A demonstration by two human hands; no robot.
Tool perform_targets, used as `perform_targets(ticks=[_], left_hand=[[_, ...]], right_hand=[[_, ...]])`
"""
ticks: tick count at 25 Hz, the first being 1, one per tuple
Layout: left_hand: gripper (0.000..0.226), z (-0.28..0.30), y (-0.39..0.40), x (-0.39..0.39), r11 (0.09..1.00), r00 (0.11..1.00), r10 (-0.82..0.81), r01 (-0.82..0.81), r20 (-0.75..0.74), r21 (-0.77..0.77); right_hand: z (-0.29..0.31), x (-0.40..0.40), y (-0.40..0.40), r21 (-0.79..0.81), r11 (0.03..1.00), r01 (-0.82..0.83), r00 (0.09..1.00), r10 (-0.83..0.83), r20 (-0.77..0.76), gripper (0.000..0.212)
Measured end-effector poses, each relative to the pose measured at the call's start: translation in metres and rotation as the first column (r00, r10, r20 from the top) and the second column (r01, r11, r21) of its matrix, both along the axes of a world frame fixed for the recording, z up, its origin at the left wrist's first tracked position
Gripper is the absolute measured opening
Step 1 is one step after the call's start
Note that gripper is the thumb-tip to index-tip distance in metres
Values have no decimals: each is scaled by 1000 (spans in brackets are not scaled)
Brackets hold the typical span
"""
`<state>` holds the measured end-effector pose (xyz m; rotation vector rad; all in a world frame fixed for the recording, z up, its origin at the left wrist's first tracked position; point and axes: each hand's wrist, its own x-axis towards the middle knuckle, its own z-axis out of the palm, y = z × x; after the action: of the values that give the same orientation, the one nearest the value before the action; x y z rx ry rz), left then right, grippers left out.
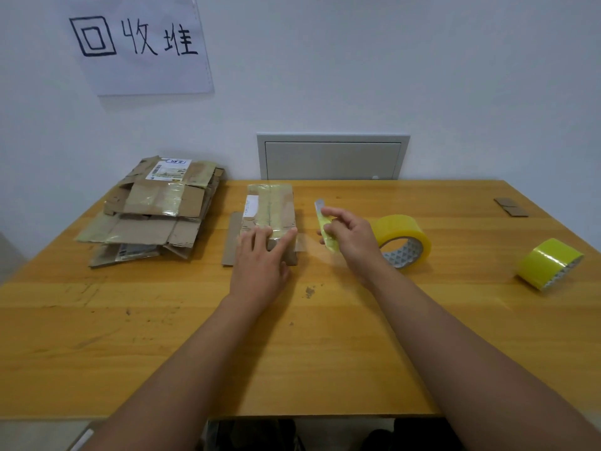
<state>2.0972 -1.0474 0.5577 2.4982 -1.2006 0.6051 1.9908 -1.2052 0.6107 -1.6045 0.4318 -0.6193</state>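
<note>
While my left grip [260,255] lies flat on the near end of the box [270,206], fingers straight and pressing it down on the desk [292,353], my right grip [349,237] is curled round the knife [325,227]. It holds the knife just right of the box, blade out and pointing away from me.

So where are we? The box sits mid-desk, toward the far edge, and its top is taped over along its length. I see no cut in that tape yet. One loose flap [231,239] pokes out at its left side, flat on the desk. The blade is near the box but not touching it, so I judge the cutting hasn't begun on this one.

Over on the left, the pile [153,209] of flattened cartons lies below the sign [140,43], and that looks like work done. Left to do, as I read it: slit the tape, open the box out, flatten it, add it to the pile.

A roll [403,239] of tape stands just beyond my right wrist, and a second roll [549,263] sits further right, both untouched.
</note>
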Motion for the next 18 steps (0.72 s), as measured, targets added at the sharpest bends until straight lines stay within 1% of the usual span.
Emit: perform_targets(ticks=[2,5,7,10,12,13,15,16,18], left_hand=[[62,0,0,1,1000,1000,-9,10,2,-23],[54,-1,-1,4,999,1000,-14,14,3,-51],[51,-1,-2,4,998,1000,-10,10,2,-68],[51,-1,-3,3,998,1000,-4,3,-8,-68],[52,1,-2,3,998,1000,-3,2,-14,-63],[53,1,-2,3,998,1000,-1,0,-20,-61],[54,4,-2,1,999,999,1,-3,-36,-52],[55,5,-2,0,999,999,2,-4,-46,-44],[57,6,-1,0,999,998,2,-4,-58,-32]], right_hand=[[-10,10,0,45,999,5,1000,-4,-31,33],[-24,13,-2,67,994,89,994,-84,-73,26],[-29,8,-5,102,988,112,991,-104,-79,23],[-27,-1,-13,195,980,48,999,-46,-12,32],[-20,-8,-18,240,971,-21,998,8,55,33],[-16,-11,-21,220,974,-49,997,36,64,29],[-9,-19,-27,91,991,-94,996,93,6,19],[-7,-23,-30,36,990,-136,990,137,-40,19],[-4,-28,-32,1,972,-234,965,233,-123,26]])
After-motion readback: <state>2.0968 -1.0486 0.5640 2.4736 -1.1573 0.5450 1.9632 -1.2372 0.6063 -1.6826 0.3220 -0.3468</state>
